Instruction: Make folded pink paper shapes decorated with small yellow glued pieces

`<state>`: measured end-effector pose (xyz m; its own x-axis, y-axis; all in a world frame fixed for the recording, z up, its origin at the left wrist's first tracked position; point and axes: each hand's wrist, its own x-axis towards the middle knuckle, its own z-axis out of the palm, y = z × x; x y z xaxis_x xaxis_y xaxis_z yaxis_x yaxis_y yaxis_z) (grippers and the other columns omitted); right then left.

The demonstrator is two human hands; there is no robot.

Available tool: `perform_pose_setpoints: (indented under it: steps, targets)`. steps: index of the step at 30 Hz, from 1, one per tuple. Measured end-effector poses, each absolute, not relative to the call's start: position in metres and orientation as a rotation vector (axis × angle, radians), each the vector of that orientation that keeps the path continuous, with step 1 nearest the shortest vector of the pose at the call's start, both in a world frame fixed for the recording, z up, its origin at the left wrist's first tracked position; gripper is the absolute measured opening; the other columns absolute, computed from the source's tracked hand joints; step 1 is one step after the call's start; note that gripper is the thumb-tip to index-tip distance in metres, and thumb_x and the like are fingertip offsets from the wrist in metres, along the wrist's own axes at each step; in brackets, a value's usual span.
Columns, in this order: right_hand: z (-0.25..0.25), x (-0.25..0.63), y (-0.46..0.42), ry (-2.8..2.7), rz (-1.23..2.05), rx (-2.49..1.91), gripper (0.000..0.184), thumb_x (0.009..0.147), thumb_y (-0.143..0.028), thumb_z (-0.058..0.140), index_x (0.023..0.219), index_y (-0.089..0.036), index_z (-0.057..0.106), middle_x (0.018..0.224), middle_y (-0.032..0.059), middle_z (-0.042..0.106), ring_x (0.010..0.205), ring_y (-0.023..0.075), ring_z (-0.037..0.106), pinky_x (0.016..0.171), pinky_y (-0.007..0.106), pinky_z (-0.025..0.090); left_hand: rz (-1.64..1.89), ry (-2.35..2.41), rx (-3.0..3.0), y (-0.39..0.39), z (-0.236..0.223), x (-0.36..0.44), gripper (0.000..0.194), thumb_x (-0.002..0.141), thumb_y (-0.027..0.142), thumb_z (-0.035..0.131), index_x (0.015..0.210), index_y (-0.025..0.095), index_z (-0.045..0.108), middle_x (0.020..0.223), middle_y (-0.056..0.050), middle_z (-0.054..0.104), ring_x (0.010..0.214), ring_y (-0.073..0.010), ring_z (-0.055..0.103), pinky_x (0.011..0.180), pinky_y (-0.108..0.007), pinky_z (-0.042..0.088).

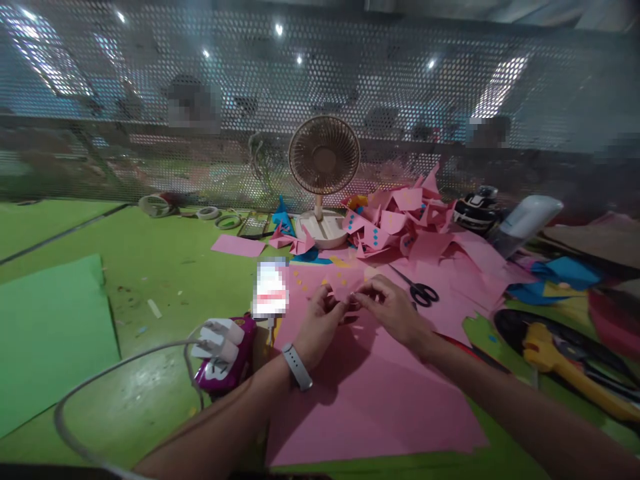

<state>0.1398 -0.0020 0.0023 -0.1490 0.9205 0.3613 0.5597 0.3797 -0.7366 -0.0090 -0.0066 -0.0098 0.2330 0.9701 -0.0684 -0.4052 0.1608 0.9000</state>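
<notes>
Above a large pink paper sheet (370,413), my left hand (323,323) and my right hand (393,308) meet fingertip to fingertip. Both are closed in a pinch around something very small; the fingers hide most of it, so I cannot tell what it is. A grey watch band (297,367) circles my left wrist. Small yellow paper bits (299,275) lie just beyond my fingers. Black-handled scissors (424,294) rest on pink paper to the right of my right hand. A lit phone (271,288) lies left of my left hand, its screen blurred.
A small fan (324,157) stands at the back, beside a heap of folded pink paper pieces (400,217). Left are a purple power strip with white chargers (220,340), a cable and green paper (55,340). A yellow-handled tool (575,373) and white bottle (527,220) are right.
</notes>
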Motion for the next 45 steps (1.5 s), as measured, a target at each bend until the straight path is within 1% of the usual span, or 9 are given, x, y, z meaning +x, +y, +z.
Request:
perform_pose_setpoints:
  steps: [4,8,13,17,21,28,38,42,45]
  targets:
    - [0.004,0.139,-0.003,-1.825,0.573,-1.291,0.012,0.082,-0.027,0.055,0.076,-0.02,0.063,0.076,0.0002,0.06,0.068,0.0129,0.053,0.06,0.025,0.039,1.15,0.764,0.882,-0.007,-0.01,-0.01,0.035,0.067,0.023,0.069,0.075,0.02,0.036,0.068,0.005,0.054,0.072,-0.0147,0.063,0.066,-0.03,0.054]
    - [0.005,0.138,-0.004,-1.835,0.601,-1.3,0.011,0.082,-0.026,0.055,0.076,-0.02,0.062,0.076,0.0005,0.06,0.071,0.0135,0.054,0.062,0.026,0.039,1.158,0.777,0.889,-0.007,-0.011,-0.01,0.033,0.068,0.023,0.069,0.077,0.02,0.037,0.069,0.005,0.054,0.067,-0.0121,0.061,0.063,-0.029,0.054]
    - [0.002,0.135,-0.004,-1.81,0.624,-1.309,0.015,0.083,-0.031,0.053,0.076,-0.02,0.062,0.076,0.0011,0.06,0.069,0.0141,0.055,0.062,0.027,0.04,1.17,0.81,0.856,-0.007,-0.015,-0.009,0.038,0.064,0.023,0.072,0.078,0.02,0.037,0.067,0.006,0.05,0.063,-0.0101,0.057,0.062,-0.028,0.054]
    - [-0.004,0.137,-0.003,-1.777,0.645,-1.321,0.017,0.083,-0.034,0.054,0.076,-0.02,0.062,0.077,0.0022,0.061,0.068,0.0144,0.055,0.061,0.027,0.042,1.185,0.813,0.822,-0.007,-0.015,-0.008,0.041,0.062,0.022,0.073,0.082,0.02,0.037,0.068,0.006,0.048,0.065,-0.011,0.058,0.06,-0.026,0.053]
    - [-0.008,0.139,-0.002,-1.731,0.721,-1.31,0.018,0.082,-0.036,0.054,0.079,-0.02,0.062,0.079,0.003,0.062,0.069,0.0149,0.057,0.063,0.028,0.045,1.179,0.828,0.838,-0.008,-0.013,-0.008,0.04,0.063,0.022,0.073,0.081,0.02,0.037,0.067,0.006,0.048,0.065,-0.011,0.058,0.058,-0.024,0.052]
    - [-0.007,0.138,-0.002,-1.659,0.842,-1.298,0.018,0.08,-0.036,0.056,0.078,-0.019,0.063,0.078,0.0042,0.065,0.071,0.017,0.061,0.067,0.03,0.048,1.168,0.831,0.885,-0.007,-0.011,-0.009,0.037,0.062,0.024,0.073,0.076,0.019,0.039,0.069,0.005,0.053,0.064,-0.0101,0.058,0.063,-0.027,0.053]
    - [-0.005,0.14,0.002,-1.624,0.905,-1.293,0.022,0.078,-0.038,0.056,0.076,-0.017,0.064,0.076,0.0042,0.067,0.07,0.0171,0.062,0.066,0.029,0.049,1.16,0.766,0.926,-0.004,-0.017,-0.011,0.027,0.07,0.024,0.068,0.08,0.02,0.043,0.074,0.003,0.061,0.072,-0.0133,0.063,0.066,-0.028,0.053]
    - [-0.004,0.141,0.004,-1.642,0.939,-1.294,0.02,0.077,-0.034,0.056,0.079,-0.016,0.065,0.076,0.0039,0.068,0.07,0.0165,0.062,0.064,0.027,0.049,1.17,0.767,0.924,-0.004,-0.017,-0.012,0.027,0.07,0.025,0.068,0.082,0.02,0.045,0.077,0.002,0.063,0.073,-0.0141,0.064,0.065,-0.028,0.053]
    - [-0.005,0.143,0.004,-1.627,1.008,-1.27,0.017,0.075,-0.031,0.058,0.083,-0.017,0.064,0.08,0.0044,0.069,0.073,0.017,0.063,0.066,0.028,0.049,1.168,0.783,0.924,-0.004,-0.014,-0.013,0.028,0.069,0.026,0.069,0.081,0.019,0.045,0.078,0.002,0.063,0.074,-0.0142,0.064,0.066,-0.027,0.053]
